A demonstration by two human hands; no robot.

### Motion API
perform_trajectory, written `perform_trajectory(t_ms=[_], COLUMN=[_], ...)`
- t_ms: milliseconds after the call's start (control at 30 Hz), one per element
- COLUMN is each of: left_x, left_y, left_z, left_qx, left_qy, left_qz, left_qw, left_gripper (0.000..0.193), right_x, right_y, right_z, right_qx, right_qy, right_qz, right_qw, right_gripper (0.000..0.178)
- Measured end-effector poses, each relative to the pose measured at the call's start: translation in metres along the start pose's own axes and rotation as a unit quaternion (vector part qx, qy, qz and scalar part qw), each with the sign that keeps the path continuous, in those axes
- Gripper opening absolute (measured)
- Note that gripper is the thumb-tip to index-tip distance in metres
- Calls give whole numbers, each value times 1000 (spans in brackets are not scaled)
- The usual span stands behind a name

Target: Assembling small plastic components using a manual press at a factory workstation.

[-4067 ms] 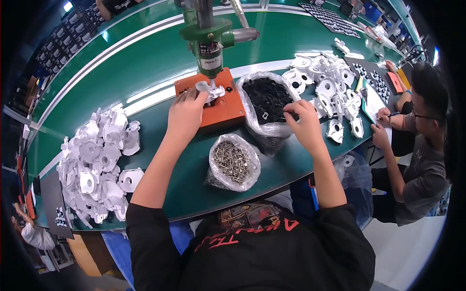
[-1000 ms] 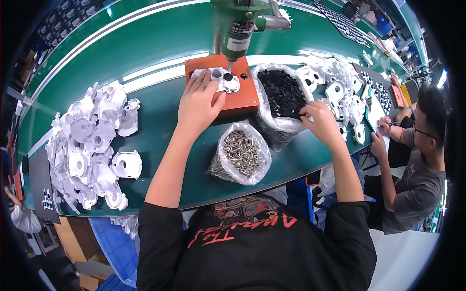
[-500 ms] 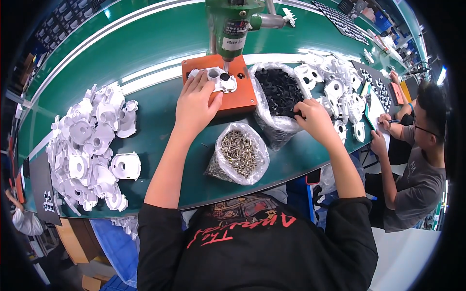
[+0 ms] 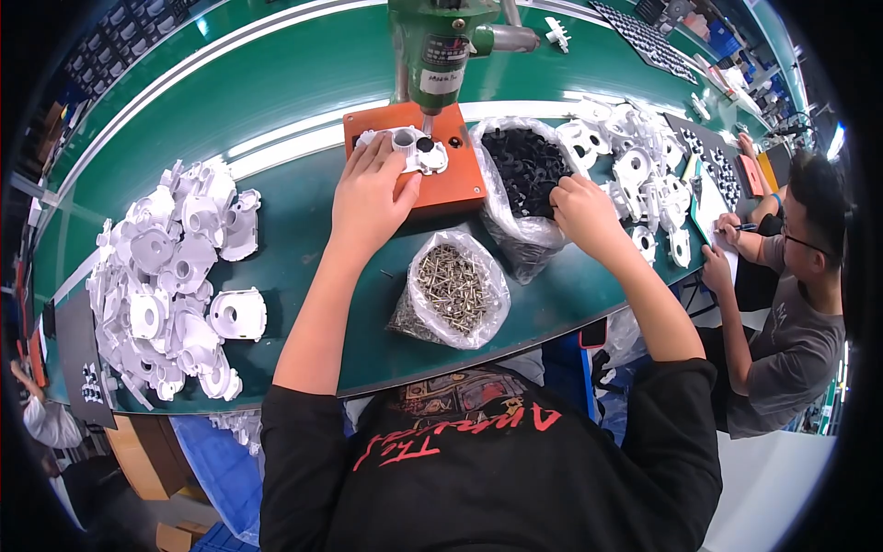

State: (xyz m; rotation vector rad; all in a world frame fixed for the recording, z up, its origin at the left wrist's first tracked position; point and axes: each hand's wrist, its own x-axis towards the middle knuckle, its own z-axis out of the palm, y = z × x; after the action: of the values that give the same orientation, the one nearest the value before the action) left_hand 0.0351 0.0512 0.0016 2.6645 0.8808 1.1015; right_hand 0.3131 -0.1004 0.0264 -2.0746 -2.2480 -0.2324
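Note:
A white plastic housing (image 4: 428, 158) with a round collar and a black insert lies on an orange fixture block (image 4: 457, 190), under the tip of a green drill-press-like machine (image 4: 443, 64). My left hand (image 4: 372, 193) presses its fingers over the housing's left end, thumb along the near side, holding it on the block. To the right, a clear plastic bag (image 4: 497, 204) is full of small black plastic parts (image 4: 524, 166). My right hand (image 4: 587, 216) is at this bag's right edge, fingers curled together against the black parts; what they pinch is hidden.
An open bag of screws (image 4: 452, 290) stands nearer me. White housings are heaped on the left (image 4: 184, 267) and more white parts (image 4: 635, 166) lie at the right. A co-worker (image 4: 791, 304) holds a pen at the far right. The green table (image 4: 303, 198) curves round.
My right hand has shifted slightly left and away from me along the bag of black parts. The left hand and the housing stay in place.

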Motion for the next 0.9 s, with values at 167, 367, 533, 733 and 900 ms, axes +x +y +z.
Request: perform_trajectory(t_ms=[167,367,533,733,900], left_x=[0,0,-1,1,0], left_y=[0,1,0,-1,-1], left_z=[1,-1,0,1,-1], left_qx=[3,6,8,2,-12], left_qy=[5,0,2,7,9], left_qz=[2,-4,-1,7,8], left_qw=[1000,1000,1000,1000,1000], left_gripper=[32,33,33,32,31], right_x=[-2,-5,-2,10,20], right_y=[9,11,-2,-75,-120], right_z=[-10,-22,-32,-33,-35], right_qx=[122,245,248,313,265], right_qy=[-16,-29,-15,76,124], right_qz=[40,143,119,-100,-228], right_qw=[992,959,961,942,929], right_gripper=[6,10,11,14,16])
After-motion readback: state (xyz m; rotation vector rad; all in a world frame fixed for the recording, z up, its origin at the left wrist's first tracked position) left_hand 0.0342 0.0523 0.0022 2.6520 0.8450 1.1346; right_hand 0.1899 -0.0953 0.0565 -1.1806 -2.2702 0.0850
